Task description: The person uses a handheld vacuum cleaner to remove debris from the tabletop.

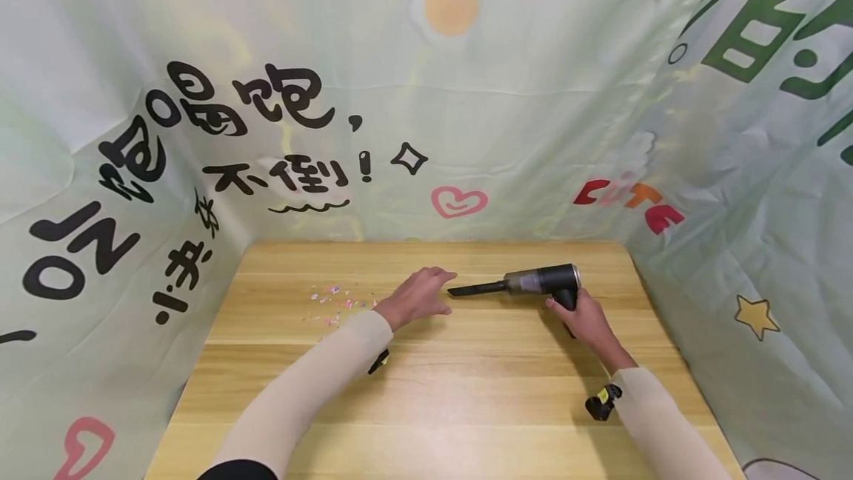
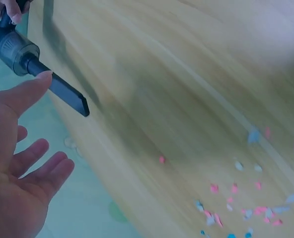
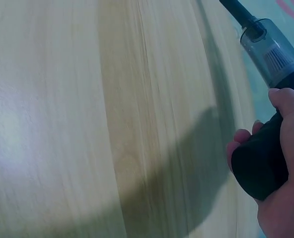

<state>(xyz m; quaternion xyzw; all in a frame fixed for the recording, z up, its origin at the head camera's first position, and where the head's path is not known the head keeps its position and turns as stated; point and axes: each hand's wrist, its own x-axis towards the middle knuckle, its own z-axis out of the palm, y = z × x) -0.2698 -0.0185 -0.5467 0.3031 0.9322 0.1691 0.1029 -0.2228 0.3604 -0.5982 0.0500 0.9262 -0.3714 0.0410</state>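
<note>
In the head view my right hand [image 1: 589, 323] grips the handle of a black handheld vacuum cleaner [image 1: 543, 280] with a clear dust cup, held above the table. Its flat nozzle [image 1: 476, 289] points left; the right wrist view shows fingers and thumb wrapped round the handle. My left hand [image 1: 416, 298] reaches toward the nozzle tip with its fingers spread and holds nothing. In the left wrist view its thumb overlaps the nozzle [image 2: 67, 94]; whether they touch I cannot tell. Small pink, blue and white paper scraps [image 1: 336, 302] lie scattered on the table, left of that hand.
The wooden table [image 1: 466, 406] has a light striped grain. Printed cloth [image 1: 520, 132] hangs behind it and along both sides, close to the table's edges. A small black wrist camera [image 1: 603, 402] sits at the right cuff.
</note>
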